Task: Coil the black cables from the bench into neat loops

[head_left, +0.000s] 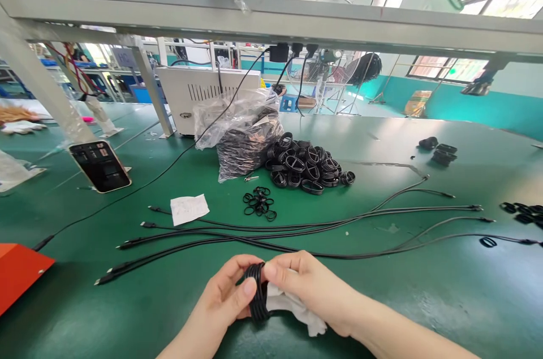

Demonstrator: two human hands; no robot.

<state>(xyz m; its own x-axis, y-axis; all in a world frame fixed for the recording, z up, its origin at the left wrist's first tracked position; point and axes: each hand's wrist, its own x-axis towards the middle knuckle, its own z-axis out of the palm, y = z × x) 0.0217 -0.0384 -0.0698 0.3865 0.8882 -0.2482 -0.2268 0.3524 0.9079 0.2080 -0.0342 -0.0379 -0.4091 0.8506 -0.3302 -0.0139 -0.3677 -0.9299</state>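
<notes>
Low in the middle of the head view, a coiled black cable (258, 297) is wound into a tight bundle. My left hand (223, 297) is closed on its left side, thumb in front. From the right, the thumb and fingers of my right hand (311, 285) pinch its upper edge. A crumpled white cloth (297, 308) is tucked under my right palm. Several straight black cables (322, 229) lie across the table just beyond both hands. Small black rings (258, 200) are heaped behind them, with a pile of coiled cables (303, 164) farther back.
The green table (382, 314) carries a plastic bag of black items (246, 150), a white paper (189, 209), a leaning phone (100, 167) and an orange-red box (21, 274). A metal beam (271, 17) spans overhead. Black pieces (524, 212) lie far right.
</notes>
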